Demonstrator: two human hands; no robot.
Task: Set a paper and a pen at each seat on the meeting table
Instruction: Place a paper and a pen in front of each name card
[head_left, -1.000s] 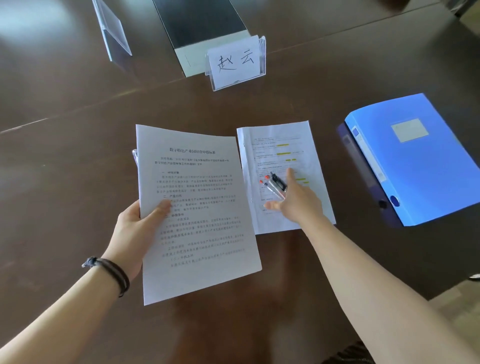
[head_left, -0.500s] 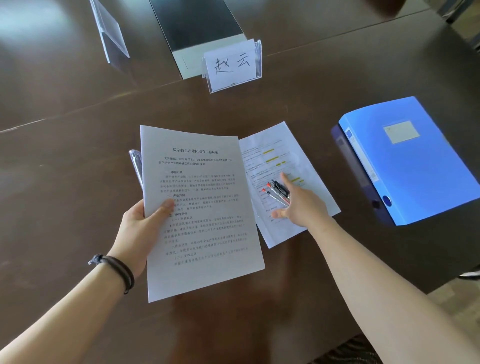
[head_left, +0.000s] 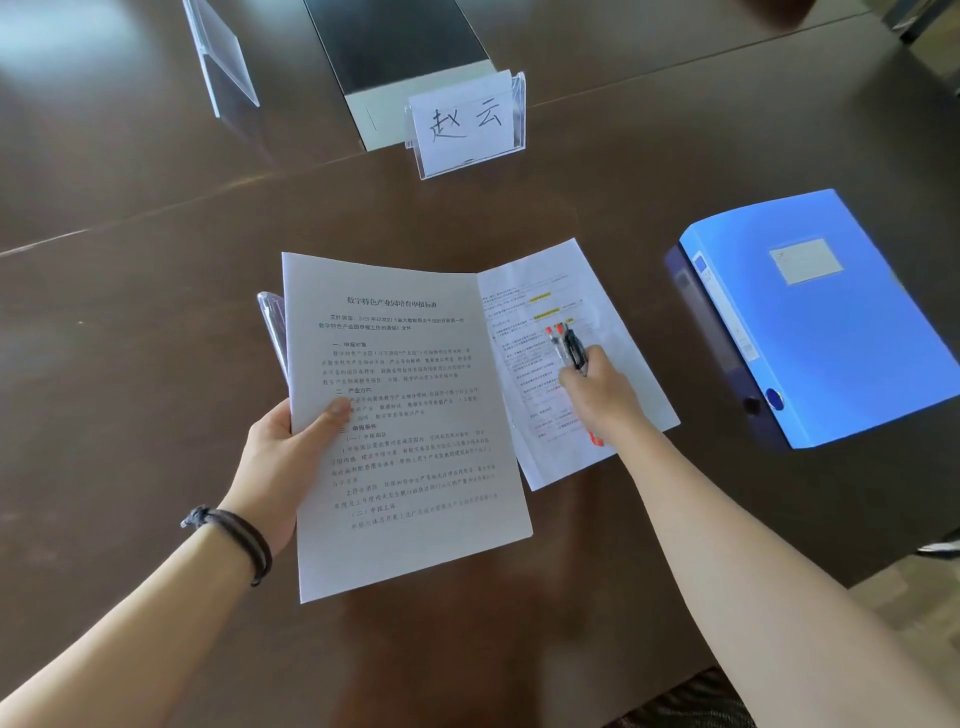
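My left hand (head_left: 280, 462) grips a stack of printed white papers (head_left: 405, 426) above the dark table, thumb on the top sheet; a clear plastic sleeve (head_left: 272, 327) peeks out behind its left edge. To the right, one printed sheet with yellow highlights (head_left: 597, 291) lies tilted on the table, partly under the stack. My right hand (head_left: 602, 395) rests on that sheet, closed around a bundle of pens (head_left: 566, 345) with red and black ends pointing away from me. A red pen tip shows below the wrist.
A clear name card holder (head_left: 467, 124) with handwritten characters stands at the far side of this seat. A second clear holder (head_left: 223, 62) stands at far left, beside a black-and-white box (head_left: 395, 52). A blue file box (head_left: 815, 317) lies to the right. The table edge (head_left: 779, 613) runs close at lower right.
The loose sheet has turned clockwise under my right hand and slid partly beneath the held stack. My right hand's fingers have curled around the pens. The left hand has barely moved.
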